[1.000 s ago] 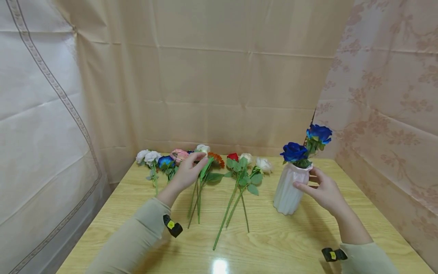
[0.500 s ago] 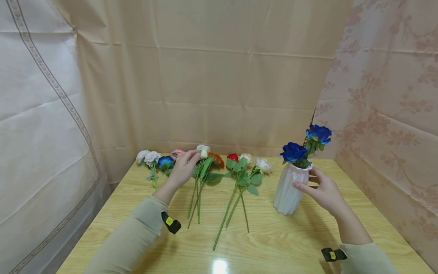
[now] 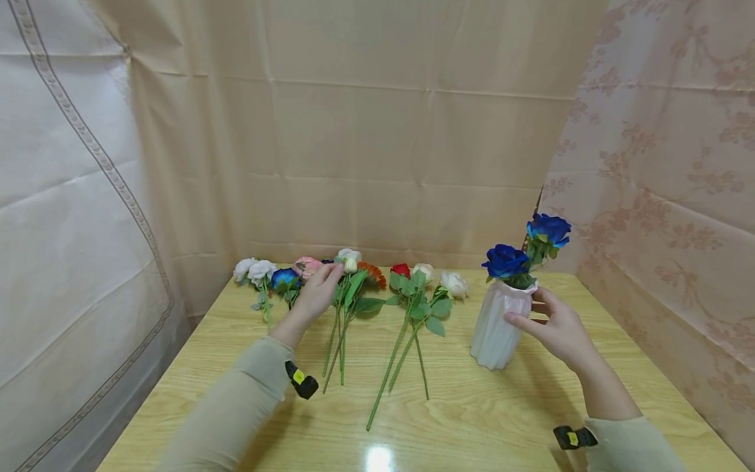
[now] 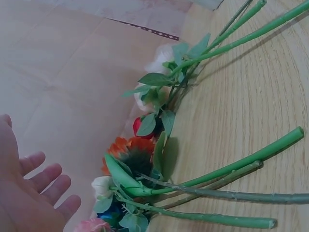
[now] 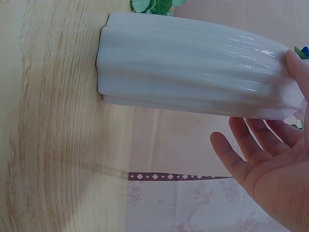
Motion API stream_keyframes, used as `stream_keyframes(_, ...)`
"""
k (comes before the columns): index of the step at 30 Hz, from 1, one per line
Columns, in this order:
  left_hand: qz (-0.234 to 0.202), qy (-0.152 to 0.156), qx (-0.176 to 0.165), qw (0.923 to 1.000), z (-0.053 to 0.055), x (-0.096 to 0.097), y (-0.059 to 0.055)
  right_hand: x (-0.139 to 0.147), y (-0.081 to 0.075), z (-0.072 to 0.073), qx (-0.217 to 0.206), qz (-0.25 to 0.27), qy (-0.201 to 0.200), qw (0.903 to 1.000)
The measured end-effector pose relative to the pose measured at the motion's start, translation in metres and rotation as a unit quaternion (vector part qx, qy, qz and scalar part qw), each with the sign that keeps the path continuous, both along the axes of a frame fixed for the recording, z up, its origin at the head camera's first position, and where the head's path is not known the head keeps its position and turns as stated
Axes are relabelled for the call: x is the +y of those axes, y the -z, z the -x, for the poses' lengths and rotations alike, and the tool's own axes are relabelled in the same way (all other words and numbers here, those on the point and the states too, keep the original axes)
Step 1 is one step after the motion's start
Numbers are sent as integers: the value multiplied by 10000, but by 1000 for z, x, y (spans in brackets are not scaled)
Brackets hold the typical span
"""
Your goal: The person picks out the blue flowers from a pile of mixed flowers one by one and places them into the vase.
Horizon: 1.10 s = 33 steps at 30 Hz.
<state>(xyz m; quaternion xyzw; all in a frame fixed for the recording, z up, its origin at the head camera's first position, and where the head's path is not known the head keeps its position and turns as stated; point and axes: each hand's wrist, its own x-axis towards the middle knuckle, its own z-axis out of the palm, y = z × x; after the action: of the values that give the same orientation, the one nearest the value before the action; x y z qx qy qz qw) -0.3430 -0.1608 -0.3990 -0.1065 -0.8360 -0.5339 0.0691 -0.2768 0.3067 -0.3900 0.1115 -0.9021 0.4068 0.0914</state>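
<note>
My left hand [image 3: 315,292] hovers over the middle bunch of flowers, its fingertips overlapping a white bud [image 3: 350,265] in the head view. In the left wrist view its fingers [image 4: 50,181] are spread and loosely bent, with nothing held and a gap to the flowers. A white fluted vase [image 3: 497,331] stands on the table at the right. My right hand [image 3: 563,331] holds it near the neck, thumb in front and fingers round the side. Two blue roses [image 3: 507,261] stand in the vase; their lower stems are hidden inside.
Beside the bud lie an orange flower [image 3: 373,275], a pink flower [image 3: 307,267] and a blue rose [image 3: 286,279]. White flowers [image 3: 261,270] are at the far left. Nearer the vase lie a red rose [image 3: 401,270] and white roses [image 3: 454,284], stems toward me. Curtains enclose the table [image 3: 472,419].
The left hand has drawn back slightly to the left, uncovering the white bud, and since then has barely shifted. The right hand and vase have stayed in place.
</note>
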Motion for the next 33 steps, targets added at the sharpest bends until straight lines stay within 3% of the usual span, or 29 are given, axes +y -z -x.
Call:
stream_keyframes(14, -4, -125, -652, 9978, 11, 7, 12, 1, 1, -1, -2, -5, -3, 10000)
stream_keyframes(21, 336, -184, -801, 9960, 15, 10, 20, 1, 1, 0, 38, -5, -23, 10000)
stream_keyframes(27, 452, -73, -1232, 9913, 13, 9, 25, 1, 1, -1, 25, -13, -6, 10000)
stream_keyframes(33, 921, -122, -1322, 9869, 14, 10, 31, 1, 2, -2, 51, -12, 0, 10000)
